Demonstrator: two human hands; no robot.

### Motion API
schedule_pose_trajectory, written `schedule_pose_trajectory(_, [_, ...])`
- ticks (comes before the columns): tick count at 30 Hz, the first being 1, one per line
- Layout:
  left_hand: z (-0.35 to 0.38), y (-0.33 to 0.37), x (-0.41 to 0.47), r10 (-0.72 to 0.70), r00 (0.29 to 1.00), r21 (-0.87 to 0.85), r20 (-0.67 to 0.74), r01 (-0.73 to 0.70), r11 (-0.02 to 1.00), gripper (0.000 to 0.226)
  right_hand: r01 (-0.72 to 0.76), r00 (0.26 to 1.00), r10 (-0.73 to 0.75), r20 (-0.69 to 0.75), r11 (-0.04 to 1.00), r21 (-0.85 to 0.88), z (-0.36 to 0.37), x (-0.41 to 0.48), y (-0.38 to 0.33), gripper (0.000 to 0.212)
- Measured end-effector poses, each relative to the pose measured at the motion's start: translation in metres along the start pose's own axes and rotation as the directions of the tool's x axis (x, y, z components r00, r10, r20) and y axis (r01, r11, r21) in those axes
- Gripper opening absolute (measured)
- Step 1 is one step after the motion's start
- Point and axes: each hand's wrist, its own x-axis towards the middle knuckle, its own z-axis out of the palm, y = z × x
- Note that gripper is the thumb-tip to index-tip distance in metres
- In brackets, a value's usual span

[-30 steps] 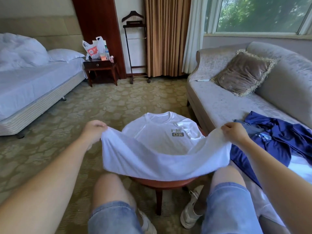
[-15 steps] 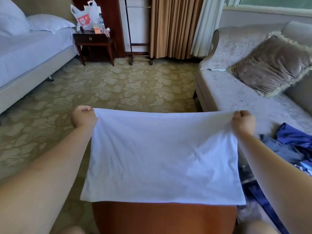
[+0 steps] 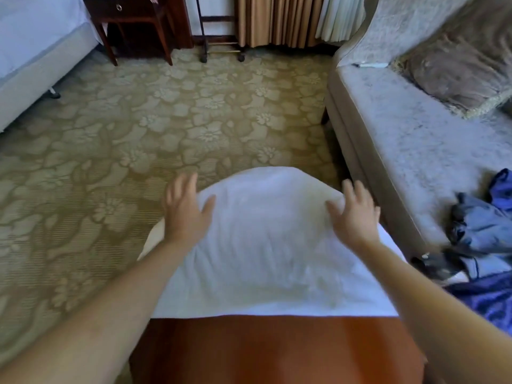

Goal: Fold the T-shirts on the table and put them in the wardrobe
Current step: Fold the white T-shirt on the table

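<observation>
A white T-shirt lies folded in half on the small reddish-brown table, its far edge hanging over the table's rim. My left hand rests flat on the shirt's left side with fingers spread. On the shirt's right side my right hand lies flat, fingers straight. Neither hand grips the cloth. A pile of blue garments lies on the sofa to the right.
A grey sofa with a brown cushion stands close on the right. A bed is at the far left, a dark nightstand and a valet stand at the back. Patterned carpet lies between.
The hands carried the shirt's lower hem forward over its top half, laid it down and let go. They now lie flat on the cloth. The camera tilted further down.
</observation>
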Motion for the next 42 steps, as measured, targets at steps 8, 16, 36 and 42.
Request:
schedule_pose_trajectory(8, [-0.005, -0.005, -0.111, -0.141, 0.933, 0.407, 0.331, -0.007, 0.913, 0.066, 0.151, 0.973, -0.091, 0.211, 0.945, -0.291, 0.032, -0.097, 0.009, 0.074])
schedule_pose_trajectory(16, [-0.019, 0.004, -0.173, -0.162, 0.903, 0.426, 0.397, -0.025, 0.904, 0.068, 0.168, 0.959, -0.074, 0.275, 0.926, -0.339, 0.016, -0.162, 0.041, 0.077])
schedule_pose_trajectory(36, [-0.077, -0.035, -0.168, -0.634, 0.725, 0.048, 0.271, 0.647, 0.761, 0.116, 0.244, 0.936, -0.139, 0.323, 0.918, -0.311, 0.022, -0.191, 0.035, 0.076])
schedule_pose_trajectory(42, [-0.084, -0.051, -0.175, -0.574, 0.763, 0.070, 0.296, 0.582, 0.810, 0.102, 0.251, 0.943, -0.151, 0.296, 0.908, -0.336, 0.024, -0.188, 0.035, 0.074])
